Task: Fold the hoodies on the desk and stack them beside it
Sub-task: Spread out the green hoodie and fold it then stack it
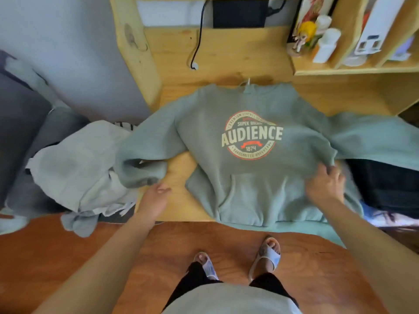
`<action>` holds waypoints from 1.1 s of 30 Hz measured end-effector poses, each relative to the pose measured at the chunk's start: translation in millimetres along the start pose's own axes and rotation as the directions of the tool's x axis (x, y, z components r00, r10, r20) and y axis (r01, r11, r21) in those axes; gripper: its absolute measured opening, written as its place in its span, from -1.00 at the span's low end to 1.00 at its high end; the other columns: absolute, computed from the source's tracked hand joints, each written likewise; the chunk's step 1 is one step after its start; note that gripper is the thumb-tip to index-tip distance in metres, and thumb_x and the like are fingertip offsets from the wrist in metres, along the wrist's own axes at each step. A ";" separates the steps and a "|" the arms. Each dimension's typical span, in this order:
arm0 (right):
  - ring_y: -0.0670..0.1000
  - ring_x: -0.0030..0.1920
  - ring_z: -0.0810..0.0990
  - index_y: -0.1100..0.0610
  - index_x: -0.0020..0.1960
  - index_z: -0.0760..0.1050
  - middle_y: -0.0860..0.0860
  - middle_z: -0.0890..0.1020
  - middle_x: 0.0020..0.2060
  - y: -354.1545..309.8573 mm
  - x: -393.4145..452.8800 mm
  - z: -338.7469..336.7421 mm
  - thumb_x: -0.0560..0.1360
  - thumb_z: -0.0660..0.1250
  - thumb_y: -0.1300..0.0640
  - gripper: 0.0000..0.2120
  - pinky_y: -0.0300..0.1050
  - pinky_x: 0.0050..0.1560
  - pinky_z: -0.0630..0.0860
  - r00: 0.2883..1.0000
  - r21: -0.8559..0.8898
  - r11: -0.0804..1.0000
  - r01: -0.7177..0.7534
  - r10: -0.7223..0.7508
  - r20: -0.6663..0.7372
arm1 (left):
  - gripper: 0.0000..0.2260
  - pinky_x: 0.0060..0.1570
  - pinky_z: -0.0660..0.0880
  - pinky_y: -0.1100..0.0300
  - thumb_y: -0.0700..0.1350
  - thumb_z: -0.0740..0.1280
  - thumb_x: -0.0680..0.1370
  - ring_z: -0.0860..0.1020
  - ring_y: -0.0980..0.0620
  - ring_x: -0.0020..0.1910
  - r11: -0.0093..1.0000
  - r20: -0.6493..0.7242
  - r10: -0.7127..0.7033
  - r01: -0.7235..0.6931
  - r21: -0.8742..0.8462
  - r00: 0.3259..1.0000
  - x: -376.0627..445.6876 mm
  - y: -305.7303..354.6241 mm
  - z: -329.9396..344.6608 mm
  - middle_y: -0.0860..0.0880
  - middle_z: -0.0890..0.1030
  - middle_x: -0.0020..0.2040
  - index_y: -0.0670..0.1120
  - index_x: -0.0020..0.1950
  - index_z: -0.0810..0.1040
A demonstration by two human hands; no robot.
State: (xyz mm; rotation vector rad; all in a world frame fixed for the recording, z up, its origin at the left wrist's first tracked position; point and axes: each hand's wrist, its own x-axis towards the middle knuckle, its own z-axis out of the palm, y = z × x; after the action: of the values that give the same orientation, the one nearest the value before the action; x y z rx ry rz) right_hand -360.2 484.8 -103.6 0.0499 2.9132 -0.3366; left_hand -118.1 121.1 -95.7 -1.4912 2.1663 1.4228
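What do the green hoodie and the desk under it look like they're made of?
The green hoodie looks like soft, matte fleece-type knit: it drapes, wrinkles, and carries a printed logo. The desk appears to be pale, smooth-finished wood, probably pine, judging by its grain and a knot on the side panel.

Black cable (196,45) hangs at rear, black box (239,13) just right of it. Shelf (353,70): yellow-haired figurine (302,37), white bottles (326,45). Red-brown floor (68,252), white sandals (266,257)
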 end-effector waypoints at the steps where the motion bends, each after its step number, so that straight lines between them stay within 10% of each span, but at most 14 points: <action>1: 0.34 0.37 0.26 0.15 0.48 0.28 0.25 0.27 0.44 -11.5 -24.4 14.0 0.49 0.33 0.16 -0.42 0.26 0.33 0.32 0.997 0.003 0.997 0.080 -0.080 0.021 | -0.80 -0.13 0.38 0.14 -0.10 0.32 0.63 0.56 -0.06 0.03 1.000 0.062 -0.011 0.012 -0.017 0.998 -0.7 -4.0 8.5 -0.03 0.60 0.06 -0.07 0.25 0.52; 3: 0.32 0.35 0.28 0.09 0.49 0.32 0.19 0.28 0.44 -25.5 -73.5 37.9 0.49 0.37 0.12 -0.42 0.27 0.32 0.36 0.979 0.003 0.981 0.194 -0.194 0.056 | -0.46 0.00 0.45 0.17 -0.03 0.40 0.60 0.59 0.00 0.12 0.995 0.183 0.025 -0.006 -0.102 0.983 -7.7 0.0 30.5 -0.02 0.59 0.26 0.01 0.54 0.31; 7: 0.30 0.27 0.38 0.09 0.49 0.34 0.17 0.32 0.41 -18.9 -131.5 64.3 0.46 0.43 0.04 -0.36 0.22 0.34 0.39 0.937 -0.025 0.939 0.344 -0.341 0.076 | -0.49 0.13 0.57 0.09 -0.01 0.49 0.49 0.62 0.07 0.15 0.957 0.297 0.066 0.024 -0.290 0.952 -0.9 7.1 67.1 0.06 0.61 0.25 0.10 0.40 0.40; 11: 0.23 0.57 0.07 -0.03 0.65 -0.14 0.14 -0.03 0.61 4.1 -141.5 77.6 0.46 0.36 -0.15 -0.05 0.17 0.55 0.15 0.826 -0.221 0.825 0.520 -0.418 0.379 | -0.67 0.25 0.49 0.00 0.07 0.39 0.56 0.57 -0.18 0.20 0.937 0.111 0.307 -0.320 0.138 0.945 0.3 24.1 75.1 -0.14 0.58 0.20 -0.13 0.18 0.62; 14: 0.21 0.61 -0.11 -0.03 0.63 -0.32 0.11 -0.16 0.62 6.4 -125.5 76.6 0.49 0.35 -0.14 0.01 0.17 0.59 0.00 0.833 -0.271 0.820 0.505 -0.380 0.403 | -0.70 0.01 0.52 -0.01 0.08 0.28 0.64 0.61 -0.12 -0.01 0.874 -0.029 0.486 -0.485 0.039 0.874 -39.7 56.1 51.7 -0.08 0.66 -0.05 -0.13 -0.01 0.65; 19: 0.24 0.59 0.00 0.03 0.65 -0.17 0.13 -0.03 0.62 -6.1 -113.2 75.4 0.45 0.38 0.08 -0.03 0.21 0.56 0.01 0.839 -0.247 0.827 0.506 -0.405 0.364 | -0.75 -0.23 0.52 0.12 0.09 0.29 0.66 0.59 -0.07 -0.18 0.927 0.131 -0.105 0.145 -0.346 0.986 -61.6 33.8 26.6 -0.03 0.63 -0.09 -0.09 0.07 0.56; 22: 0.28 0.45 0.31 0.08 0.56 0.27 0.18 0.30 0.52 7.0 -113.7 79.0 0.29 0.47 0.25 -0.13 0.24 0.47 0.25 0.834 -0.279 0.790 0.545 -0.480 0.270 | -0.69 -0.38 0.35 0.13 0.01 0.35 0.64 0.41 -0.06 -0.40 0.950 0.148 -0.293 0.305 -0.063 0.945 -52.5 -24.2 27.6 -0.16 0.48 -0.27 -0.22 -0.12 0.49; 26: 0.17 -0.08 0.54 0.12 0.07 0.65 0.06 0.59 -0.10 34.2 -122.1 71.3 0.23 0.42 0.29 -0.59 0.09 0.22 0.40 0.653 -0.214 0.629 0.747 -0.755 0.060 | -0.86 -0.03 0.55 -0.01 -0.08 0.29 0.63 0.59 -0.13 -0.01 0.983 -0.081 0.028 -0.012 0.183 0.996 -57.3 -63.6 44.5 -0.10 0.59 -0.02 -0.11 0.13 0.51; 29: 0.12 -0.21 0.55 0.06 -0.10 0.65 -0.02 0.55 -0.27 43.5 -128.4 57.2 0.35 0.31 0.11 -0.82 -0.02 0.02 0.45 0.519 -0.137 0.504 0.853 -0.847 0.114 | -0.59 0.37 0.37 -0.06 -0.01 0.29 0.64 0.39 -0.15 0.41 0.734 0.047 0.524 -0.478 0.483 0.851 -56.9 -50.8 60.2 -0.12 0.45 0.41 -0.03 0.49 0.40; 33: 0.09 0.03 0.63 0.05 0.13 0.66 0.00 0.65 0.01 10.9 -99.7 32.5 0.49 0.23 -0.04 -0.66 0.01 -0.03 0.64 0.620 -0.039 0.619 0.784 -0.782 0.063 | -0.43 0.58 0.04 -0.15 0.14 0.13 0.68 -0.04 -0.21 0.65 0.412 0.269 0.646 -0.623 0.665 0.714 -31.0 -25.6 80.7 -0.09 0.00 0.68 0.11 0.67 0.05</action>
State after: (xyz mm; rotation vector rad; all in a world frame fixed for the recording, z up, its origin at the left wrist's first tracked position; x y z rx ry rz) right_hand -255.6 487.1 -116.0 -1.2688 2.7102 -0.3549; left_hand -111.8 201.1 -136.8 -0.3689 2.9549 0.4176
